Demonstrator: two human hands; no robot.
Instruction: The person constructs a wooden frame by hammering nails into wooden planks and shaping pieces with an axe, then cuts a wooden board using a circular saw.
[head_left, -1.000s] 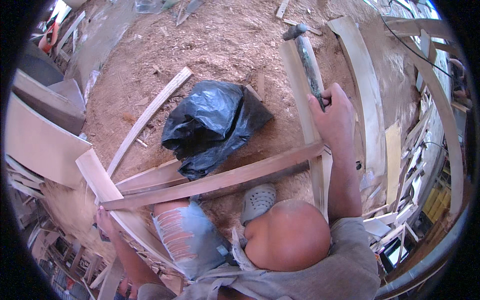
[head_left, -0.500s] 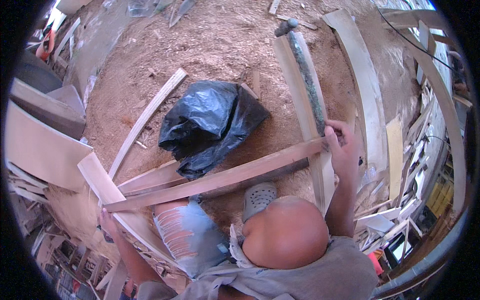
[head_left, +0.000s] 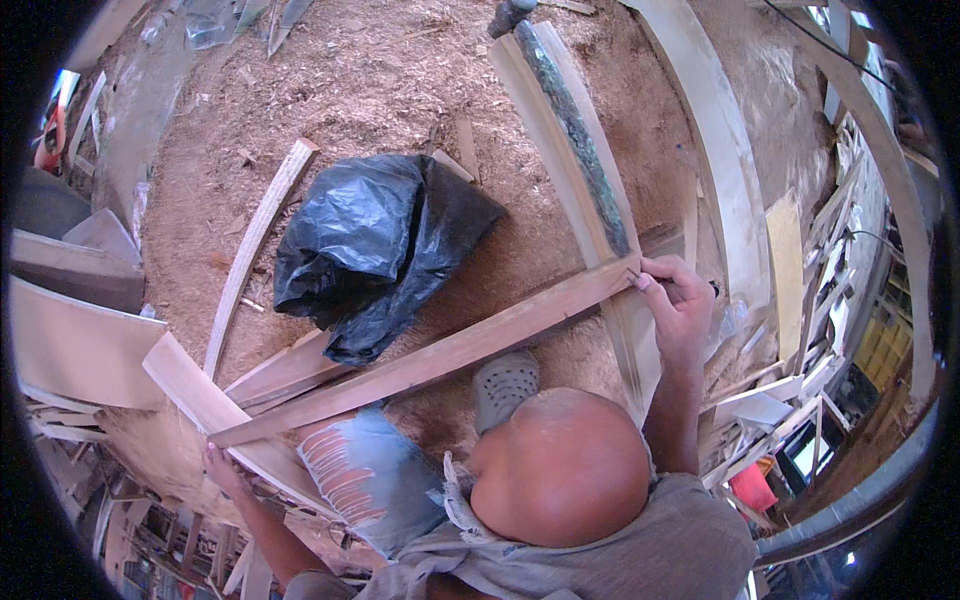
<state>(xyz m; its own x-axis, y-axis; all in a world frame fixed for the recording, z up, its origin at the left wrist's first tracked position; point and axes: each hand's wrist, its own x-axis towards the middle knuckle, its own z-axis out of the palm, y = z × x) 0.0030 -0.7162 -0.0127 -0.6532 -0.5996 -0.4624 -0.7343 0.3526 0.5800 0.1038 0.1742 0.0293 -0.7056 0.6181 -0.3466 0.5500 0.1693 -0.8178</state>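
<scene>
Right hand pinching the slat end at the crossing

Your right hand [head_left: 680, 305] is curled nearly closed, fingertips pinched on the upper end of the long reddish slat [head_left: 430, 360] where it crosses the pale curved board [head_left: 620, 330]. Whether a small tool sits between those fingers is too small to tell. Your left hand [head_left: 222, 470] grips the slat's lower end, closed around it where it meets another pale board [head_left: 190, 385].

By the look of it, you have the slat laid across both boards and held at each end; no fixing shows at either crossing, so the joining seems yet to be done. A long dark-handled tool [head_left: 580, 140] lies along the curved board, untouched.

Underfoot is sawdust-covered ground [head_left: 380, 90] with a crumpled black plastic bag [head_left: 380, 245] just above the slat, and a grey clog [head_left: 503, 385] below it. More curved boards and offcuts are stacked around the rim
</scene>
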